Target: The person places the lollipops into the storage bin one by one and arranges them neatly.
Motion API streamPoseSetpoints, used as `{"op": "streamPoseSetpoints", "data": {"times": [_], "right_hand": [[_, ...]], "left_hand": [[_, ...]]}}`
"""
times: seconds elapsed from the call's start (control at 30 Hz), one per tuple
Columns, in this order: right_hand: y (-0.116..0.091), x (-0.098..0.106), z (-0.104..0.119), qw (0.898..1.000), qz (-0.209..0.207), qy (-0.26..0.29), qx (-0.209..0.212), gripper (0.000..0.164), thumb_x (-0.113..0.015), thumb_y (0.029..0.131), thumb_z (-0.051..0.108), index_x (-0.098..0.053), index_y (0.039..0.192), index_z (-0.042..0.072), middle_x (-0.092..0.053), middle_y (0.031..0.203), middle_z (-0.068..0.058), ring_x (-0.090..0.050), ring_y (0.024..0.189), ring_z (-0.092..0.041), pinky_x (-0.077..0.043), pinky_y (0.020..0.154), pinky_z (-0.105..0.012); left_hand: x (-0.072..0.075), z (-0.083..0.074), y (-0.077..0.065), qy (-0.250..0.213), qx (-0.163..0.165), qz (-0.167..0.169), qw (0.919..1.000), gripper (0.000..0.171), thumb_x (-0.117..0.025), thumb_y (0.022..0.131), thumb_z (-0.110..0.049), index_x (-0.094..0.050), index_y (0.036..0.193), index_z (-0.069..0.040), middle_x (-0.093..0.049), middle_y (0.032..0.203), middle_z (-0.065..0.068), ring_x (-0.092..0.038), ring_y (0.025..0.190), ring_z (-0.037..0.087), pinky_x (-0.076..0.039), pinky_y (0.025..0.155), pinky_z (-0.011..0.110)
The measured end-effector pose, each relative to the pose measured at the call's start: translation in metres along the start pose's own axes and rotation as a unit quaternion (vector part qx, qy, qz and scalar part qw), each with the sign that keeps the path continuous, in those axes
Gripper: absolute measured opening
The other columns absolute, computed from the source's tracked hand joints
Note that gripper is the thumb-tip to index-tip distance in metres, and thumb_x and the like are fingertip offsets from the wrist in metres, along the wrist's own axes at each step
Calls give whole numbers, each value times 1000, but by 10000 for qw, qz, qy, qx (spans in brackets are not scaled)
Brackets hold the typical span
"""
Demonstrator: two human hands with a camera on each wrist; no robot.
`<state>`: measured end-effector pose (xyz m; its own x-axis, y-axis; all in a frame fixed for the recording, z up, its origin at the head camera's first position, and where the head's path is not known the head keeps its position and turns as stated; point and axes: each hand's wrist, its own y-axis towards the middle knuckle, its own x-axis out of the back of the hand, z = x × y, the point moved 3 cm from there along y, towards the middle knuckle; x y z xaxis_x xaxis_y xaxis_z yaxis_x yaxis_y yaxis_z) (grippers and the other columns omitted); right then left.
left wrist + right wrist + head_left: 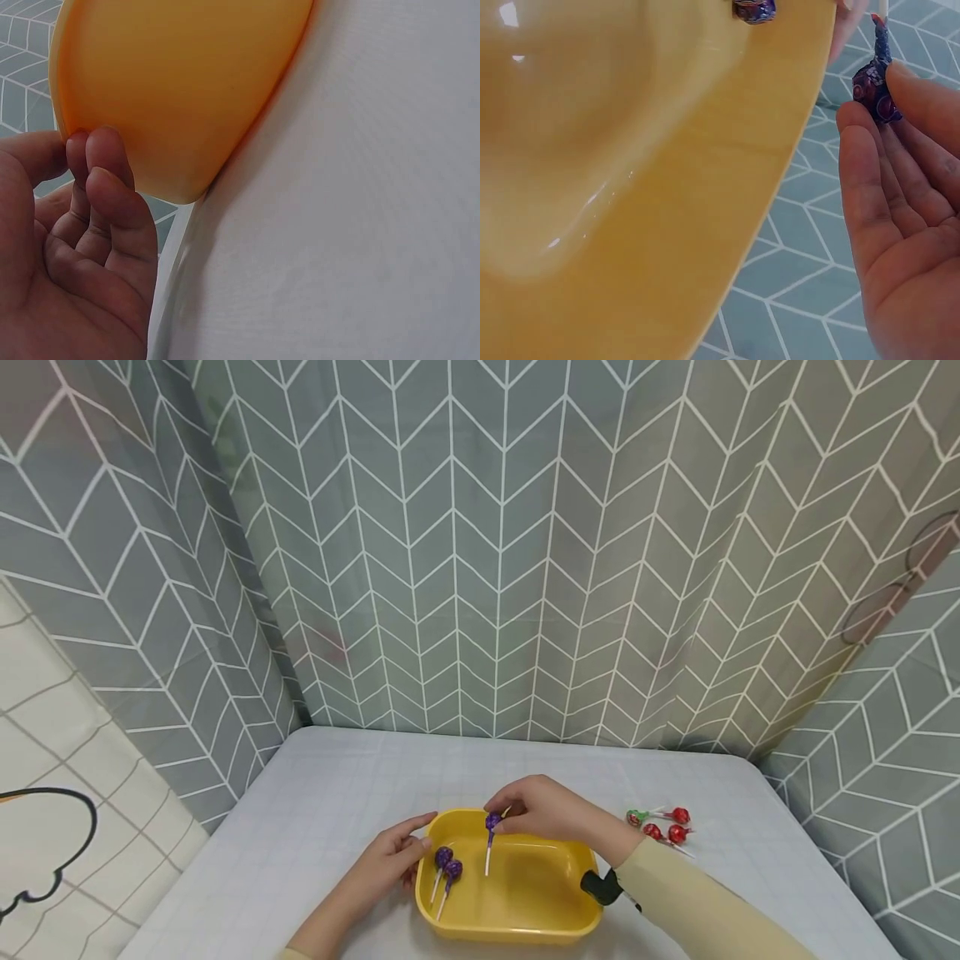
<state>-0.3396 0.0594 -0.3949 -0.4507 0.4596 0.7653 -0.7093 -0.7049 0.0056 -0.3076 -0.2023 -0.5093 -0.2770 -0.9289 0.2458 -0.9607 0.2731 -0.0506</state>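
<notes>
A yellow plastic basin (pixel 525 893) stands on the table in the head view. My left hand (pixel 390 857) grips its left rim, and in the left wrist view the fingertips (pixel 109 150) press against the outer wall. Over the far side of the basin, my right hand (pixel 543 806) pinches a purple-wrapped lollipop (pixel 492 822) by its round head, the white stick pointing down. The right wrist view shows this lollipop (pixel 877 94) between thumb and fingers, beside the basin's rim. Inside the basin at the left lie two more purple lollipops (pixel 452 870), side by side.
To the right of the basin, several red lollipops (pixel 678 834) and a green one (pixel 636 817) lie on the white-covered table (pixel 337 777). A grey curtain (pixel 480 568) with white chevron lines hangs behind and around the table.
</notes>
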Motion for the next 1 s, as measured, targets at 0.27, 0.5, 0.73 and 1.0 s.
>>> {"op": "streamPoseSetpoints", "data": {"times": [0.27, 0.5, 0.73, 1.0], "right_hand": [[13, -12, 4, 9990, 281, -306, 163, 26, -76, 89, 14, -74, 114, 7, -70, 100, 9, -65, 86, -4, -51, 78, -18], [23, -28, 6, 9957, 492, -770, 178, 22, -77, 87, 13, -76, 109, 9, -69, 94, 12, -63, 83, 0, -50, 77, -17], [29, -38, 8, 9915, 558, -1152, 227, 18, -79, 86, 13, -77, 103, 13, -68, 89, 13, -61, 81, 1, -50, 77, -17], [36, -51, 4, 9868, 668, -1465, 195, 17, -81, 84, 15, -76, 100, 15, -67, 87, 14, -59, 80, 1, -49, 77, -17]], "left_hand": [[0, -2, 1, 19, -36, 15, 10000, 59, -61, 98, -43, -47, 148, -15, -63, 78, 11, -55, 61, 21, -51, 56, 31], [1, -1, 1, -14, -11, 17, 10000, 59, -60, 98, -44, -46, 148, -15, -63, 78, 11, -55, 61, 20, -51, 56, 31], [0, -1, 0, -3, -18, 25, 10000, 57, -59, 99, -42, -47, 148, -15, -63, 78, 11, -55, 60, 20, -52, 56, 31], [-1, 0, 1, -46, -72, 96, 9999, 56, -58, 100, -39, -46, 148, -14, -65, 82, 12, -55, 60, 19, -51, 54, 30]]}}
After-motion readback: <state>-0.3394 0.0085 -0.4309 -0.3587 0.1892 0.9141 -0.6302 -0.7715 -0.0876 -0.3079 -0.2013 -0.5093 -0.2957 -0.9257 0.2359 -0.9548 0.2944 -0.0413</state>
